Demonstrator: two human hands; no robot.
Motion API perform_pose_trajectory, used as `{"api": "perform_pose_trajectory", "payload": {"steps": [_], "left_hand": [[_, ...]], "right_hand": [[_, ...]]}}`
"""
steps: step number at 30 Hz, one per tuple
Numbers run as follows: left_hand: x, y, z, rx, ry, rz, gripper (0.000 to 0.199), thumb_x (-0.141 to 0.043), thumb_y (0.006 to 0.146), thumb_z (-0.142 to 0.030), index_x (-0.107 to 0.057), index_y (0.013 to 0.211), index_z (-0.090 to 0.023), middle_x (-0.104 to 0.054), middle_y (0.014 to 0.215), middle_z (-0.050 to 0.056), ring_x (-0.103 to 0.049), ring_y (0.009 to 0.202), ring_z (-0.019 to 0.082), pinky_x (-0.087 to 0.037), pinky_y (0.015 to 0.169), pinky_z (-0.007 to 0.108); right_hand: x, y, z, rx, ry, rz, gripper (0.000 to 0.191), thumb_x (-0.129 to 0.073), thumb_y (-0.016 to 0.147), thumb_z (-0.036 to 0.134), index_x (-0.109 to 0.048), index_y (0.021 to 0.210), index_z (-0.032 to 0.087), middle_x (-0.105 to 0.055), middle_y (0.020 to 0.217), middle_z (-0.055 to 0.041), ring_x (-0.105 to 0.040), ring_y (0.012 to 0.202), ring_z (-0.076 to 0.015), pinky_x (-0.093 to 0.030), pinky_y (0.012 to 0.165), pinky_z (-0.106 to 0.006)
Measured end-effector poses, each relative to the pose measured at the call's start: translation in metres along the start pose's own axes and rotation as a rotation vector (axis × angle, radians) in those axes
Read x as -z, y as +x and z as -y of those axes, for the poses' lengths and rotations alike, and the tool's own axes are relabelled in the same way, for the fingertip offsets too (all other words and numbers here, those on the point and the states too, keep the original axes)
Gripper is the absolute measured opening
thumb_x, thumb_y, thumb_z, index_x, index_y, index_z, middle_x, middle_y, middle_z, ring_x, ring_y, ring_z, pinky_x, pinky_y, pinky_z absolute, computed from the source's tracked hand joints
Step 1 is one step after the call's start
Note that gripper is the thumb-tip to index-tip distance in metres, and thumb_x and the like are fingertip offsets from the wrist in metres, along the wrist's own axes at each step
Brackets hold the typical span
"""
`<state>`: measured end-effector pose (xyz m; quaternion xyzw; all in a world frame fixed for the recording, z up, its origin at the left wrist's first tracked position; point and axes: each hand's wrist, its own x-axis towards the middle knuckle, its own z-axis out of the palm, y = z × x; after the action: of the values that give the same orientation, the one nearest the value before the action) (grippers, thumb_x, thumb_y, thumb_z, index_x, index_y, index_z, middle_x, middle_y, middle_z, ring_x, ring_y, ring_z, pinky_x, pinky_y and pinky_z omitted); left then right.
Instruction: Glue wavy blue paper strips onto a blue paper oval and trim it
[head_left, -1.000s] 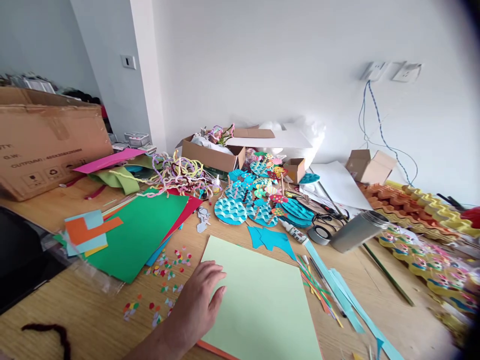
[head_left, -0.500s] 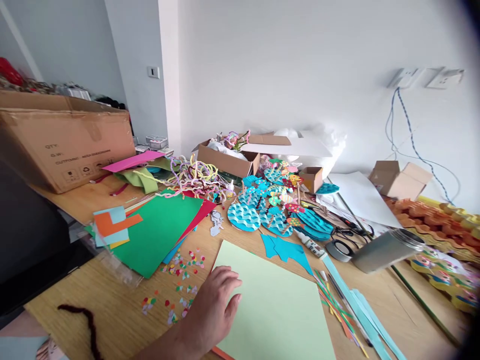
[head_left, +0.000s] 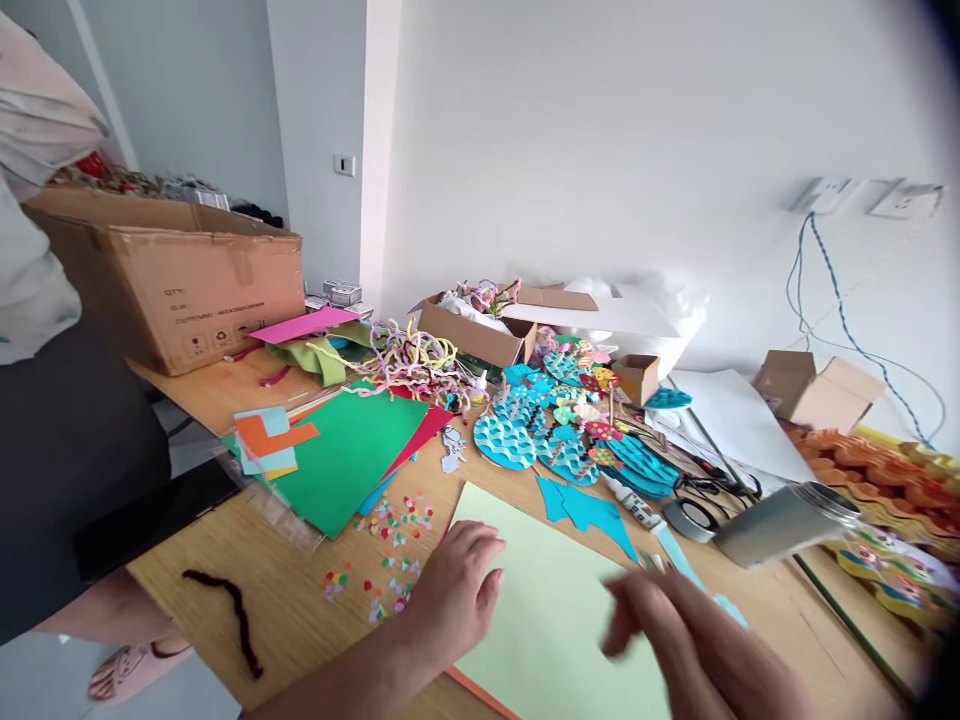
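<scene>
A sheet of pale green paper (head_left: pixel 555 600) lies in front of me, with an orange sheet (head_left: pixel 480 692) showing at its lower left edge. My left hand (head_left: pixel 463 580) rests on the left side of the pale green paper, fingers loosely bent and thumb apart, holding nothing visible. Over the right part of the sheet is my right hand (head_left: pixel 675 625), its fingers bent and smeared by motion, so whether anything is in them does not show. Small coloured paper confetti (head_left: pixel 390 540) is scattered left of my left hand. Blue paper cutouts (head_left: pixel 589 508) lie just beyond the sheet.
Coloured paper sheets (head_left: pixel 345 460) and a brown pipe cleaner (head_left: pixel 232 610) lie left. Wavy blue discs with paper fish (head_left: pixel 506 440) stand behind. A metal cup (head_left: pixel 787 525), tape roll (head_left: pixel 690 520) and egg cartons (head_left: pixel 892 520) are right. A person (head_left: pixel 67 430) stands at left.
My right hand has come into view from the lower right, over the paper. A person has appeared at the left. The view has shifted left; my left hand stays on the paper.
</scene>
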<state>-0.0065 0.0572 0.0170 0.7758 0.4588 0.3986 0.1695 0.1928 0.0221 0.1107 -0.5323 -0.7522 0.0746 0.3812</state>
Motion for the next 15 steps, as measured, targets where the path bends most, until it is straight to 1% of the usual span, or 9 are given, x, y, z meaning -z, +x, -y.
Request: {"api": "perform_pose_trajectory", "payload": {"steps": [1, 2, 4, 5, 6, 8, 10, 12, 15], "left_hand": [[0.004, 0.002, 0.000, -0.001, 0.022, -0.028, 0.033, -0.047, 0.084, -0.010, -0.056, 0.115, -0.017, -0.061, 0.117, 0.010, -0.053, 0.111, 0.021, -0.047, 0.098, 0.041], [0.011, 0.004, 0.001, 0.007, 0.053, -0.063, 0.034, -0.046, 0.085, -0.011, -0.055, 0.118, -0.016, -0.059, 0.120, 0.011, -0.052, 0.114, 0.022, -0.046, 0.099, 0.043], [0.029, 0.008, 0.006, 0.049, 0.137, -0.130, 0.036, -0.043, 0.088, -0.013, -0.052, 0.123, -0.016, -0.056, 0.128, 0.013, -0.048, 0.121, 0.023, -0.044, 0.101, 0.045], [0.040, 0.008, 0.012, 0.080, 0.187, -0.150, 0.036, -0.042, 0.089, -0.015, -0.052, 0.124, -0.016, -0.054, 0.130, 0.014, -0.046, 0.125, 0.024, -0.043, 0.102, 0.046], [0.051, 0.008, 0.018, 0.114, 0.243, -0.159, 0.036, -0.044, 0.089, -0.017, -0.052, 0.124, -0.015, -0.053, 0.132, 0.014, -0.044, 0.127, 0.025, -0.042, 0.103, 0.046], [0.072, 0.002, 0.036, 0.172, 0.384, -0.179, 0.039, -0.049, 0.088, -0.022, -0.052, 0.126, -0.014, -0.051, 0.134, 0.016, -0.041, 0.130, 0.029, -0.040, 0.104, 0.049], [0.088, -0.010, 0.056, 0.241, 0.546, -0.182, 0.040, -0.051, 0.087, -0.023, -0.054, 0.125, -0.011, -0.051, 0.135, 0.018, -0.041, 0.130, 0.032, -0.038, 0.105, 0.051], [0.095, -0.023, 0.076, 0.251, 0.672, -0.170, 0.038, -0.051, 0.087, -0.023, -0.057, 0.121, -0.009, -0.053, 0.133, 0.019, -0.041, 0.130, 0.035, -0.036, 0.106, 0.052], [0.094, -0.041, 0.098, 0.209, 0.770, -0.202, 0.037, -0.050, 0.086, -0.023, -0.059, 0.120, -0.012, -0.056, 0.132, 0.016, -0.042, 0.129, 0.034, -0.035, 0.106, 0.053]], "right_hand": [[-0.011, 0.016, 0.009, -0.110, 0.183, 0.126, 0.043, -0.039, 0.095, 0.051, -0.064, 0.077, 0.020, -0.065, 0.067, -0.0028, -0.064, 0.065, -0.0150, -0.052, 0.063, -0.025], [-0.025, 0.034, 0.016, -0.212, 0.368, 0.229, 0.046, -0.039, 0.093, 0.055, -0.064, 0.079, 0.018, -0.064, 0.064, -0.0029, -0.063, 0.060, -0.0154, -0.053, 0.058, -0.027], [-0.058, 0.068, 0.027, -0.375, 0.588, 0.366, 0.042, -0.051, 0.086, 0.056, -0.063, 0.084, 0.017, -0.065, 0.072, -0.0036, -0.064, 0.060, -0.0153, -0.054, 0.054, -0.027], [-0.078, 0.083, 0.030, -0.434, 0.612, 0.438, 0.035, -0.053, 0.087, 0.050, -0.063, 0.087, 0.016, -0.066, 0.079, -0.0039, -0.065, 0.063, -0.0140, -0.054, 0.054, -0.025], [-0.097, 0.097, 0.033, -0.490, 0.576, 0.504, 0.028, -0.053, 0.090, 0.043, -0.062, 0.087, 0.016, -0.065, 0.082, -0.0030, -0.064, 0.063, -0.0114, -0.054, 0.055, -0.022], [-0.137, 0.122, 0.037, -0.517, 0.525, 0.565, 0.021, -0.053, 0.092, 0.033, -0.062, 0.087, 0.014, -0.064, 0.080, -0.0014, -0.062, 0.058, -0.0079, -0.051, 0.052, -0.020], [-0.174, 0.145, 0.041, -0.553, 0.463, 0.616, 0.019, -0.054, 0.093, 0.031, -0.061, 0.093, 0.013, -0.064, 0.080, -0.0010, -0.061, 0.058, -0.0088, -0.052, 0.053, -0.022], [-0.205, 0.166, 0.045, -0.601, 0.390, 0.637, 0.024, -0.055, 0.092, 0.033, -0.059, 0.106, 0.014, -0.064, 0.095, -0.0037, -0.063, 0.074, -0.0128, -0.055, 0.064, -0.029], [-0.240, 0.193, 0.048, -0.659, 0.285, 0.633, 0.031, -0.056, 0.091, 0.034, -0.057, 0.116, 0.015, -0.060, 0.112, -0.0076, -0.062, 0.092, -0.0185, -0.054, 0.078, -0.038]]}}
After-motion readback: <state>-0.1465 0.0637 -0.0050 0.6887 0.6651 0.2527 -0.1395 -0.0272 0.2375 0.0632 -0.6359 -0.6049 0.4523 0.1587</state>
